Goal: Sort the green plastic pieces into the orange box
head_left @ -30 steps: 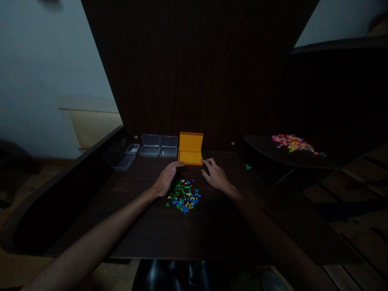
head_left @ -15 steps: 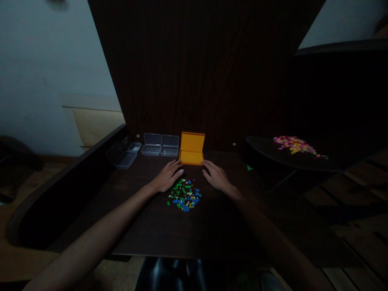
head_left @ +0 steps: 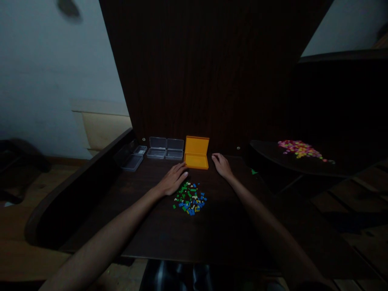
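Note:
An orange-yellow hinged box point(head_left: 196, 161) stands at the back of the dark table, its lid raised against the back panel. My left hand point(head_left: 173, 179) lies flat with fingers stretched out, the fingertips at the box's front left corner; it holds nothing. Just right of the box, apart from it, my right hand point(head_left: 222, 165) rests on the tabletop with its fingers slightly bent and nothing visible in them. A loose pile of small green, blue, white and yellow building bricks point(head_left: 190, 198) is spread in front of the box, close beside my left hand.
Two clear plastic boxes point(head_left: 157, 153) with raised lids stand left of the orange one. Further left are another clear box point(head_left: 132, 162) and a smaller one point(head_left: 140, 150). Pink and yellow small pieces point(head_left: 300, 148) lie on a shelf at the right. A green piece point(head_left: 254, 171) lies near that shelf.
My right hand has left the box's front right corner and moved right, onto the table. My left hand stays at the front left corner. The whole view has shifted slightly.

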The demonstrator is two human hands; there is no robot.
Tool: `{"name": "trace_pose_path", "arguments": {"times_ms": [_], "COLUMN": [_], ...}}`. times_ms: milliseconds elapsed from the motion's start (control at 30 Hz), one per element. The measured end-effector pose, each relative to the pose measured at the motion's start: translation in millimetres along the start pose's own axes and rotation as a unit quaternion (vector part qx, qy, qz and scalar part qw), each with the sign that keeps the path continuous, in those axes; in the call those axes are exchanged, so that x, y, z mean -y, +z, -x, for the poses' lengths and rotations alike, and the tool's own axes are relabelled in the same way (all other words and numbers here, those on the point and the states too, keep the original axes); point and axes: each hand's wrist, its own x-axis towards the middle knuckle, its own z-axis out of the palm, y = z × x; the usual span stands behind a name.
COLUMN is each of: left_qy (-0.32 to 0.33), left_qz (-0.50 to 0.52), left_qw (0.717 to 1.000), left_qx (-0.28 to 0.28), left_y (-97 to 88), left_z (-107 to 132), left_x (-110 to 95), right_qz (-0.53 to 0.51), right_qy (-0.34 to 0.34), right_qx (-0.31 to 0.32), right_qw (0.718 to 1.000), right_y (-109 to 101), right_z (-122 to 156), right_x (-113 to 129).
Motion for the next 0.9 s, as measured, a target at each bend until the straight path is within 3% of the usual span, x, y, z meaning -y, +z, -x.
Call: {"name": "trace_pose_path", "arguments": {"times_ms": [167, 400, 900], "left_qy": [-0.019, -0.017, 0.02], "left_qz": [0.004, -0.008, 0.008], "left_qw": [1.0, 1.0, 1.0], "left_qx": [0.024, 0.017, -0.014], "left_y": [1.0, 2.2, -6.0], "left_z": [-0.3, 0.3, -0.5], "left_x": [0.8, 0.6, -2.2], "right_qz": [0.008, 0.01, -0.03], "right_qy": [0.009, 0.017, 0.027], "right_qx": [-0.01, -0.02, -0.005], "right_qw": [1.0, 1.0, 0.999], "right_y": [14.5, 30.6, 32.2], "right_z": [-18.7, -36.2, -34.0], "right_x": [1.8, 1.8, 2.4]}}
